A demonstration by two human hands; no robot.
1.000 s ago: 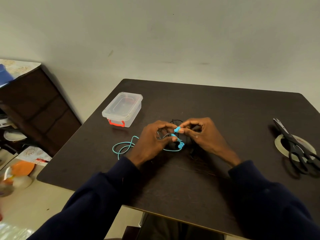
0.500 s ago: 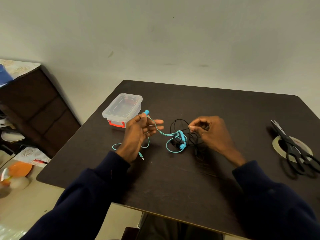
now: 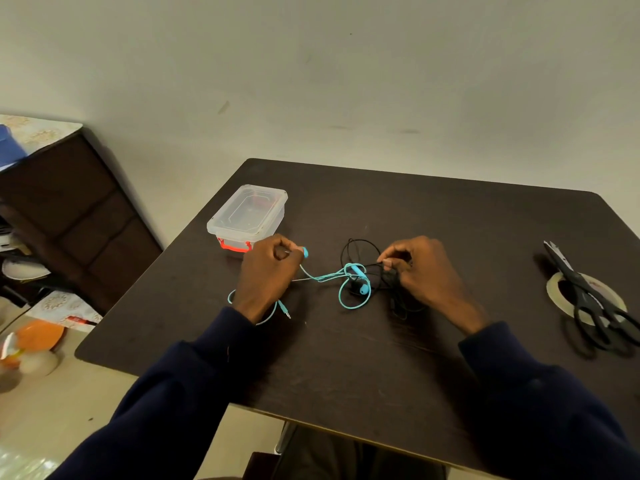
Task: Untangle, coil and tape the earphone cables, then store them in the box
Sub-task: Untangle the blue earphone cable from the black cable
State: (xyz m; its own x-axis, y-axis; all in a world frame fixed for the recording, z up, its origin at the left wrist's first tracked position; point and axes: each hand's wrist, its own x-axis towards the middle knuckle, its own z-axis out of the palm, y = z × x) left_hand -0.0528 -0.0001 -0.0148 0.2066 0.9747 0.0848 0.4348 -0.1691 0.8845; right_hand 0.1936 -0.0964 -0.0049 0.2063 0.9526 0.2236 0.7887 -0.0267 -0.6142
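Evidently untangling is the step in hand: the blue cable [image 3: 325, 277] and the black cable [image 3: 360, 241] are seen knotted together on the worktop [image 3: 381, 358], just right of the box [image 3: 247, 216]. One blue earbud [image 3: 305, 252] is pinched in the curled fingers of the left hand [image 3: 268, 271], close beside the box, and a blue strand is stretched from it to the knot. The black cable is pinched between thumb and forefinger of the right hand [image 3: 420, 268], on the side of the knot away from the box.

The blue cable is thin and bright turquoise. A loop of it, with the second earbud [image 3: 363, 289], is wound among the black strands, and its plug [image 3: 285, 311] lies by the left wrist. The black cable is barely told from the dark worktop.

Next, it is judged, the blue loop must be eased out of the black without the knot being drawn tight. Nothing is coiled or taped yet. The scissors [image 3: 585, 296] and tape [image 3: 554, 291] lie well apart from the box, and its lid is on.
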